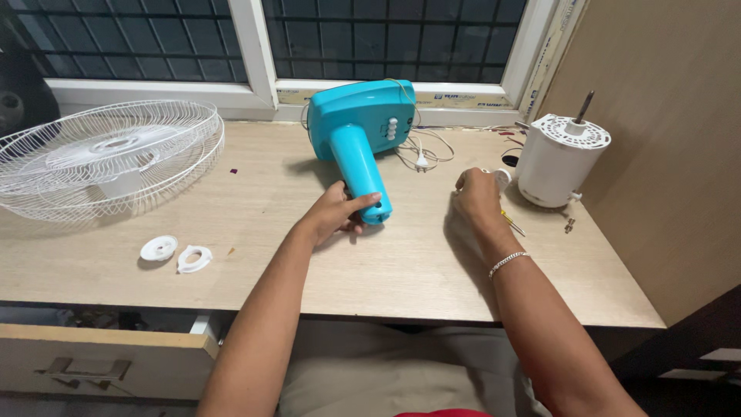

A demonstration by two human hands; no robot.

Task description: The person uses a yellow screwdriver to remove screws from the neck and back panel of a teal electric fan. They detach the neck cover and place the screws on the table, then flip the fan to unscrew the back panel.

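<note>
A long, narrow strip of pale protective tape with small blue printed marks [455, 98] runs along the bottom of the white window frame [255, 46], continuing up its right side. No packages, signs or screens show.

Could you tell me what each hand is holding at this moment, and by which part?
Left hand grips the blue fan stand near its stem's lower end. Right hand closes on a small white part; hold unclear.

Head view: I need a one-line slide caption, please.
Left hand grips a turquoise fan stand on the wooden desk; right hand rests near the white motor.
</note>
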